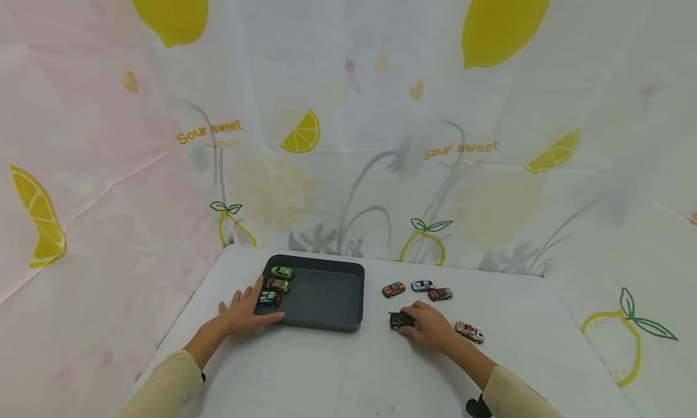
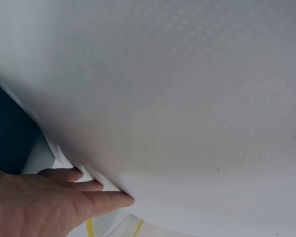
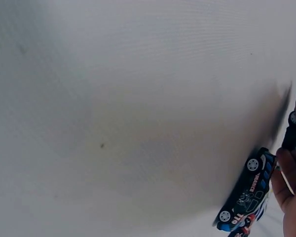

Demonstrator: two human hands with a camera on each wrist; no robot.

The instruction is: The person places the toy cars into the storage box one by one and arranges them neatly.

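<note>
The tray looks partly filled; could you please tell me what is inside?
Inside the tray, at least three cars lie along the left side. What lies beneath them is covered; the left hand hides part of the rim.

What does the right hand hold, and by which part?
The right hand pinches a small black toy car by its end farther from the dark-grey rectangular tray.

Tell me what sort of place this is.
Probably a makeshift indoor booth for tabletop play or filming: lemon-print sheets rise behind and beside a white table, which bears a tray and toy cars.
</note>
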